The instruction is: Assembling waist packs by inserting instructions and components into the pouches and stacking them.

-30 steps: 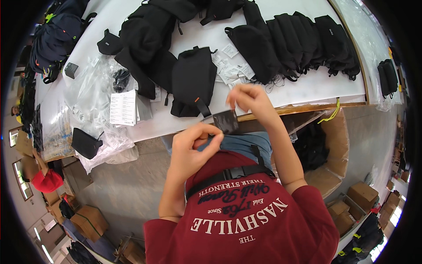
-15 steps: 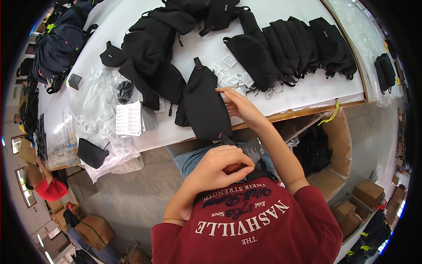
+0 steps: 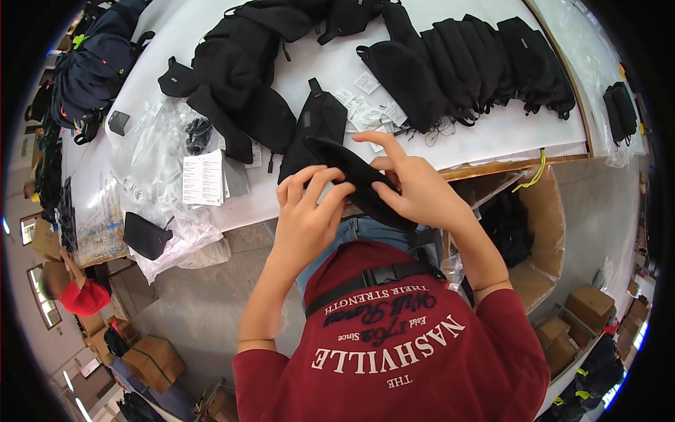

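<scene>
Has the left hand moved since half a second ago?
Yes: the left hand went left and up the picture, nearer the white printed cards.

Handled pouch (image 3: 357, 171): was plain black.
Shirt (image 3: 450, 366): was dark red, lettered in white and black.
Bench (image 3: 467, 148): showed white, edged in brown.
Strap (image 3: 532, 180): was bright yellow.
Carton (image 3: 545, 228): was tan.

The black pouch (image 3: 360, 176), previously laid flat, has been raised and tilted; it is now held between the left hand (image 3: 309, 207) and right hand (image 3: 422, 186), and the dark tag has been hidden.
</scene>
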Demonstrator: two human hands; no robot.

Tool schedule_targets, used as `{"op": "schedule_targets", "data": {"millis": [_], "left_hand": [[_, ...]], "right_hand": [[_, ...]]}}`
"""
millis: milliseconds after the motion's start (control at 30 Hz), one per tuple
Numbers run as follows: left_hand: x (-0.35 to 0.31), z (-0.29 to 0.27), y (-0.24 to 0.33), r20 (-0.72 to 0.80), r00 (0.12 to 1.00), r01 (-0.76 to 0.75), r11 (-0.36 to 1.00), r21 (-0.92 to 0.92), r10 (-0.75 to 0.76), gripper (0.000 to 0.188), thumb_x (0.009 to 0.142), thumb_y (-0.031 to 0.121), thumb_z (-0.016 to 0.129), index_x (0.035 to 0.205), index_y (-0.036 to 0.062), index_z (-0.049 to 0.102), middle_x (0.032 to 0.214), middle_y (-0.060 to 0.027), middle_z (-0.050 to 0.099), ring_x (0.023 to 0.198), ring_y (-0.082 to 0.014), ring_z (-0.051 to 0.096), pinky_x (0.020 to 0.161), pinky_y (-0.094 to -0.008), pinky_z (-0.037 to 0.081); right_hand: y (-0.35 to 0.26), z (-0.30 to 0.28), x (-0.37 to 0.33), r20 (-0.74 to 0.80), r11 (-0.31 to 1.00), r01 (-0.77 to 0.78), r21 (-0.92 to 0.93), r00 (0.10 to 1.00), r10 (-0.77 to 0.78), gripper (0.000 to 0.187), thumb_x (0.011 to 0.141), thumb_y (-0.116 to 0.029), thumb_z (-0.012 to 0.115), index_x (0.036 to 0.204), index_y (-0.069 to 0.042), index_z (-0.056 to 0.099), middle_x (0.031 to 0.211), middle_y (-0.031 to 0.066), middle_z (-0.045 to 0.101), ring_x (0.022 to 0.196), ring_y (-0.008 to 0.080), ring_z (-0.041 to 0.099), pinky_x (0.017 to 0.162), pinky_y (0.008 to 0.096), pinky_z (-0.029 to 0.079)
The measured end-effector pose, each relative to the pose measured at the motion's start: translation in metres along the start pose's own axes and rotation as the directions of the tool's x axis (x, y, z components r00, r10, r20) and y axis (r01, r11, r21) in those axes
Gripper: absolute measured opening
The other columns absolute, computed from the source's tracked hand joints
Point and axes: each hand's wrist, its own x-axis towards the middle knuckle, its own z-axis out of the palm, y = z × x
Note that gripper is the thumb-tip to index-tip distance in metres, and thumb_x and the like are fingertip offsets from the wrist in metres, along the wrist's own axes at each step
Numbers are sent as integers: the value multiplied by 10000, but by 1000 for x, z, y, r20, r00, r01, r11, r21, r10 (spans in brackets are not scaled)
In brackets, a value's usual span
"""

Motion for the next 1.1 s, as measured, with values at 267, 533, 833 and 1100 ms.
{"op": "schedule_targets", "data": {"millis": [267, 533, 833, 1100], "left_hand": [[-3, 5, -3, -25, 994, -104, 994, -32, 103, 228, 666, 51, 672, 879, 106, 612, 1036, -16, 599, 1060, -203, 537, 951, -349, 351], [-8, 9, -5, -56, 990, -137, 988, -68, 133, 283, 600, 55, 682, 873, 90, 618, 921, -16, 600, 950, -205, 561, 922, -354, 380], [-9, 8, 0, -10, 1000, -28, 982, -184, 27, 279, 569, 56, 717, 827, 87, 616, 865, -17, 580, 901, -227, 535, 874, -375, 361], [-20, 12, -6, -9, 998, -55, 976, -211, 55, 304, 538, 25, 712, 823, 75, 621, 854, -10, 592, 874, -221, 538, 852, -374, 362]], "right_hand": [[-4, 4, -11, -189, 996, 54, -68, 980, -67, 457, 788, 13, 604, 1215, -97, 483, 793, 70, 652, 497, 156, 466, 504, 278, 390], [-7, 11, -13, -110, 999, 49, 17, 993, -47, 429, 811, -6, 595, 1210, -70, 451, 766, 63, 645, 500, 149, 478, 508, 275, 386], [-5, 23, -13, -13, 999, 37, -6, 999, -37, 363, 823, -22, 550, 1164, -63, 431, 716, 159, 623, 628, 361, 603, 577, 424, 458], [-3, 34, -16, -18, 992, 56, -111, 998, -59, 371, 817, -55, 606, 1163, -88, 477, 831, 154, 651, 743, 336, 643, 648, 381, 496]]}}
